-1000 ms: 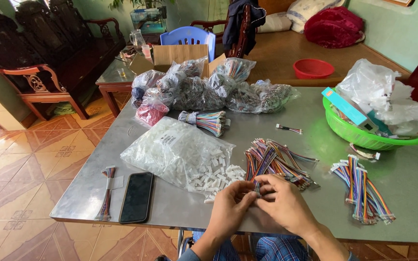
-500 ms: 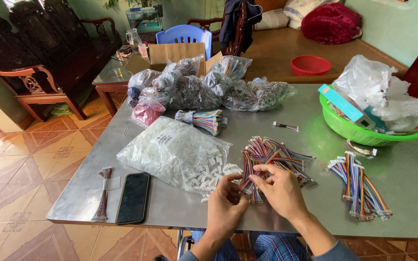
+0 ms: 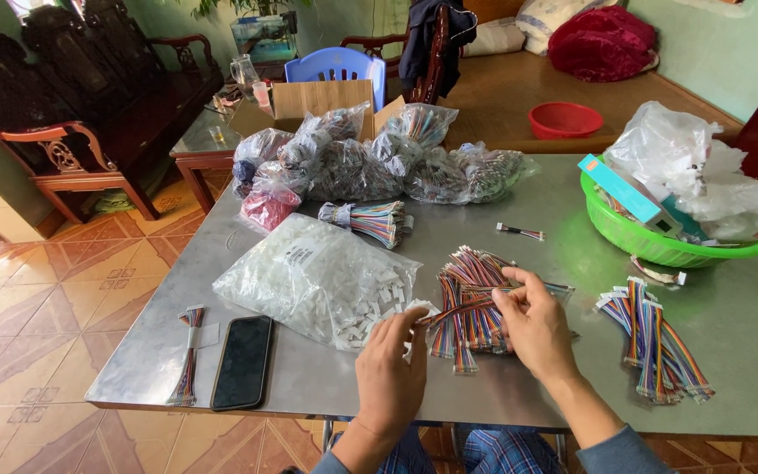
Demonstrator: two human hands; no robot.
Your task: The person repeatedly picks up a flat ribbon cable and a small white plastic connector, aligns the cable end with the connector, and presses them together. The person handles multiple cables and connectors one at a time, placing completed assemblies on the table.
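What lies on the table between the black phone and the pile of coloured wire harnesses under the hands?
In the head view, the clear bag of small white connectors lies between the phone and the wire pile, with loose connectors spilling toward the left hand.

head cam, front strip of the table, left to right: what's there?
Small wire bundle → black phone → left hand → right hand, pinching a wire from the loose pile → sorted wire bundle.
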